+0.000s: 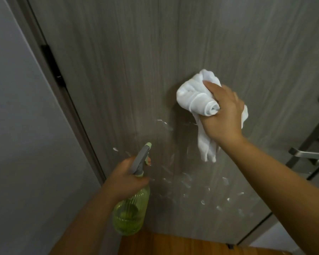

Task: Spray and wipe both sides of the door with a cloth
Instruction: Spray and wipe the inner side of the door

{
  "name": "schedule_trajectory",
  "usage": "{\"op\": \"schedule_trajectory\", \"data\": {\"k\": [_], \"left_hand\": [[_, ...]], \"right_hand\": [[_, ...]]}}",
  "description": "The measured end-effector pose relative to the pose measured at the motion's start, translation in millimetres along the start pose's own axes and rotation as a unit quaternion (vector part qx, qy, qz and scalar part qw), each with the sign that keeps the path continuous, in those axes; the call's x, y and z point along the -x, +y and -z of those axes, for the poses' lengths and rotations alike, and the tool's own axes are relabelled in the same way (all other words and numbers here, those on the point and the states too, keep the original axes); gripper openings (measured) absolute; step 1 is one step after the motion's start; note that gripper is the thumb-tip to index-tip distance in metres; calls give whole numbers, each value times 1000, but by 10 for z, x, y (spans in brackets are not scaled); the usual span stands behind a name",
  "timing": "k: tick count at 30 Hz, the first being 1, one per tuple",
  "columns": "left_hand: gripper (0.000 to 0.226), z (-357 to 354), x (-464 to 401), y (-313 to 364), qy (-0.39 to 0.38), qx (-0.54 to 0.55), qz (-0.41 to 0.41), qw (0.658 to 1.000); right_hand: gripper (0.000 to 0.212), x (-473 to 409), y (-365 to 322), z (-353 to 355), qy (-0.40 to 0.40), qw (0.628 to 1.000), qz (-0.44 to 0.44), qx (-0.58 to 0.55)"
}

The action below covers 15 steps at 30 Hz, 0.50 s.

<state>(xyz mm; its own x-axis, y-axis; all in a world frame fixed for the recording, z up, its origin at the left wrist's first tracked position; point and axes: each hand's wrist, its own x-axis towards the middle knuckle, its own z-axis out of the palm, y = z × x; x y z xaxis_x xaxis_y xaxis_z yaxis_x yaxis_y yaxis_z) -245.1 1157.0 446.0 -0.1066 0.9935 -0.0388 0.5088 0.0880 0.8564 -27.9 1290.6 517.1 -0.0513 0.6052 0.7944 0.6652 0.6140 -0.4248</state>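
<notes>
A bunched white cloth [197,97] is gripped in the right hand [222,115], fingers curled round the wad, and is pressed against the grey wood-grain door [118,61] at about mid-height, with a loose tail of fabric hanging below the wrist. Lower and to the left, a green spray bottle [130,208] is held by its neck in the left hand [125,178], the nozzle pointed at the door; one finger appears to be laid on the trigger, though blur makes that hard to confirm. White droplets [186,184] are scattered over the lower panel, below the cloth and between the two hands. A metal lever handle [309,154] is seen at the door's right edge, a dark hinge [52,65] at its left. Orange-brown flooring [173,243] is visible underneath.
</notes>
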Motion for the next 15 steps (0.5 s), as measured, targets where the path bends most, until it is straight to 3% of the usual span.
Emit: {"op": "schedule_trajectory", "data": {"k": [3, 5, 8, 12, 15], "left_hand": [[49, 1, 5, 56, 11, -12, -9, 1000], [42, 0, -15, 94, 18, -8, -12, 1000], [31, 34, -68, 123, 42, 5, -6, 999], [46, 103, -173, 77, 72, -10, 4, 997], [42, 109, -207, 64, 74, -11, -8, 997]], "right_hand": [[42, -176, -137, -134, 15, 987, 153, 56], [44, -258, -158, -356, 14, 971, 212, 107], [45, -258, -69, -772, 53, 946, 260, 188], [40, -150, 39, -1090, 155, 919, 290, 216], [47, 97, 135, -1230, 83, 915, 331, 216]]}}
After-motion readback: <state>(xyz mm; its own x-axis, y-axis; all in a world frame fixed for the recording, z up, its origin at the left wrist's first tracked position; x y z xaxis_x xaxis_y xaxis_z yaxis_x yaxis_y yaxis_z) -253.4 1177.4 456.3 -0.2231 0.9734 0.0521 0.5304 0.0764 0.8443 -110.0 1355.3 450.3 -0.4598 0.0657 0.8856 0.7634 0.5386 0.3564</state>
